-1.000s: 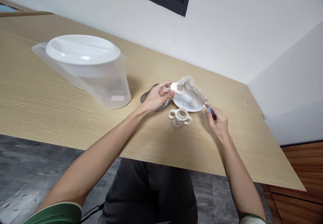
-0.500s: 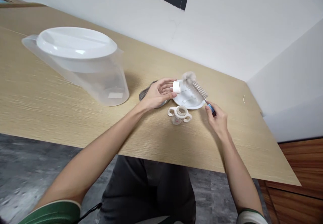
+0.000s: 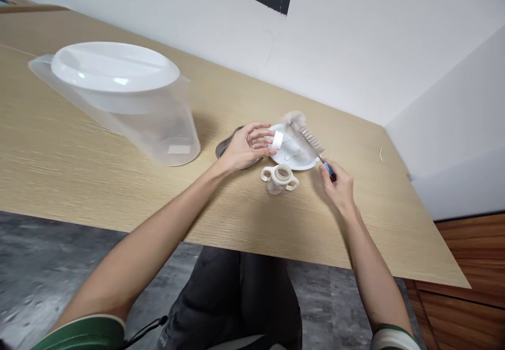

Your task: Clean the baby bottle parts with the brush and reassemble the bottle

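Between its thumb and fingers my left hand [image 3: 248,146] grips a small white bottle cap [image 3: 278,140], tilted above the edge of a white plate [image 3: 303,165]. A blue handle is gripped in my right hand [image 3: 339,186]; it belongs to a bottle brush [image 3: 310,137] whose pale bristles reach over the plate, with a fluffy tip at the far end. Just in front of the plate a small baby bottle [image 3: 279,181] with two side handles stands upright, its mouth uncovered. A thin white stick-like piece [image 3: 292,156] lies in the plate. My left hand partly hides a grey tray [image 3: 223,147].
A large translucent pitcher [image 3: 153,129] with a white lid [image 3: 114,66] stands at the left of the wooden table [image 3: 221,213]. A small white curved piece [image 3: 381,154] lies near the right edge. A white wall [image 3: 335,50] runs behind the table.
The cap in my left hand has turned and shifted slightly, and now tilts more. The brush stays nearly in place over the plate. The view has shifted a little; the bottle stands where it was.
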The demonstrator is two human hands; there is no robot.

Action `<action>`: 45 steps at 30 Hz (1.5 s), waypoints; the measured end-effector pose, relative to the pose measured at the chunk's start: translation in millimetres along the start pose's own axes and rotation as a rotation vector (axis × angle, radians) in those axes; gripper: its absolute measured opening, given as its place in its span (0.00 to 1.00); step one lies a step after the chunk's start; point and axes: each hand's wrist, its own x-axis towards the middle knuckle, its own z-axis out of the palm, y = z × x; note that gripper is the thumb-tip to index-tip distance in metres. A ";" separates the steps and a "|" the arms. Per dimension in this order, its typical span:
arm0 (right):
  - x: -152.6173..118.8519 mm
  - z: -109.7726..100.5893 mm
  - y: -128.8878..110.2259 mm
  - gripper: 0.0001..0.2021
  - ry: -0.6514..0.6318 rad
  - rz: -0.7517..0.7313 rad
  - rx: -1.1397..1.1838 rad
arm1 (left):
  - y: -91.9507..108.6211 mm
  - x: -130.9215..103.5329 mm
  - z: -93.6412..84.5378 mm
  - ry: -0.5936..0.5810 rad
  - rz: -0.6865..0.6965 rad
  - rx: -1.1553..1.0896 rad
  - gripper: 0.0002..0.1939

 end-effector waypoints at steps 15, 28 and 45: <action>1.0 -0.4 7.4 0.20 0.033 0.075 -0.013 | 1.9 -1.7 2.4 -0.005 -0.002 -0.085 0.33; 2.5 -5.8 9.1 0.21 0.021 0.088 -0.052 | -0.8 -0.4 2.1 0.027 0.007 -0.062 0.32; -0.8 -1.6 10.0 0.21 0.023 0.048 0.015 | -3.6 1.0 1.3 0.018 -0.017 -0.030 0.34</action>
